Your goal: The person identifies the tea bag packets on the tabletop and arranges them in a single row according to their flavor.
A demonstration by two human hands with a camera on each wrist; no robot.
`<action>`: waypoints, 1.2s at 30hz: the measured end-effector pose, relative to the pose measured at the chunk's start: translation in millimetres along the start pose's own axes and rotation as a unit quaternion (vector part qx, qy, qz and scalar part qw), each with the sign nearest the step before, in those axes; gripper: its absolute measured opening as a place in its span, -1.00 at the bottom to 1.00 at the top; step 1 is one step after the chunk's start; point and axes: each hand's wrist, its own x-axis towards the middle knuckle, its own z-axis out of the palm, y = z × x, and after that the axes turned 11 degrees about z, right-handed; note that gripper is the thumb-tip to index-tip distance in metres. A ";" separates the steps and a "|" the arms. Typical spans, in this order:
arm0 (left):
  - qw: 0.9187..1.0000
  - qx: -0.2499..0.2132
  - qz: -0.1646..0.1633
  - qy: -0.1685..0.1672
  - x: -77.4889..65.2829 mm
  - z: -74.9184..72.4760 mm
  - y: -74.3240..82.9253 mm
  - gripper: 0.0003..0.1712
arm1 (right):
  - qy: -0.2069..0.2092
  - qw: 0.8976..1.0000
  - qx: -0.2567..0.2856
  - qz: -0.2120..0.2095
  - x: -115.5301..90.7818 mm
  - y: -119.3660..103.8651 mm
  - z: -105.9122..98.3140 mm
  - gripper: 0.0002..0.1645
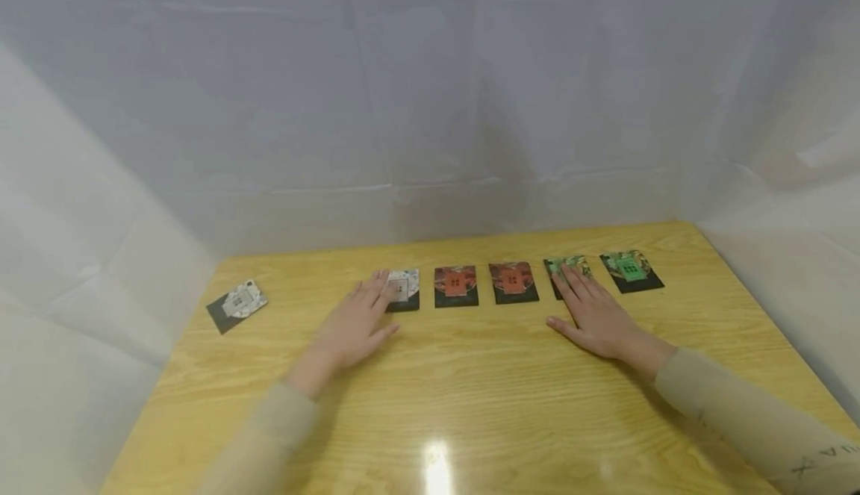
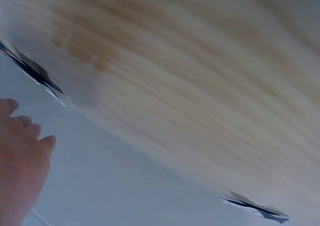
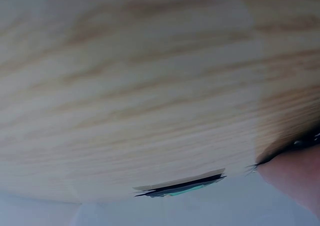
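Observation:
Flat black cards with coloured picture tops lie in a row on the wooden table (image 1: pixel 463 375). My left hand (image 1: pixel 352 327), fingers extended, reaches over the left edge of a white-and-black card (image 1: pixel 404 291). In the left wrist view, the left hand (image 2: pixel 22 161) shows at the edge, its fingertips apart from the card there. The straight fingers of my right hand (image 1: pixel 598 323) lie over a green-topped card (image 1: pixel 556 265), partly hiding it. Between the hands are two red cards, one on the left (image 1: pixel 455 286) and one on the right (image 1: pixel 513 283).
A second white-and-black card (image 1: pixel 237 305) lies turned at an angle on the far left. Another green-topped card (image 1: pixel 631 270) sits right of the right hand, slightly tilted. White cloth (image 1: pixel 430 107) hangs behind the table and along both sides.

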 end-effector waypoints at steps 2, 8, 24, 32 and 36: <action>1.000 0.005 -0.005 0.008 -8.3 -1.5 -8.3 -0.08 | 0.001 1.000 0.000 0.000 -0.3 -0.5 -0.5 0.07; 0.999 0.010 -0.032 0.011 -36.2 -5.2 -34.5 -0.10 | 0.005 1.000 -0.001 -0.002 0.4 0.4 0.7 0.08; 0.995 0.008 -0.103 0.008 -100.5 -8.7 -90.1 -0.18 | 0.027 1.000 0.003 -0.016 -1.9 2.1 0.7 0.07; 0.992 0.017 -0.123 0.013 -125.7 -11.2 -108.9 -0.20 | 0.032 0.999 0.006 -0.019 -2.0 -0.7 -0.7 0.08; 0.991 0.011 -0.133 0.022 -135.8 -11.0 -118.8 -0.22 | 0.027 0.999 0.004 -0.017 -1.6 -0.6 -1.0 0.07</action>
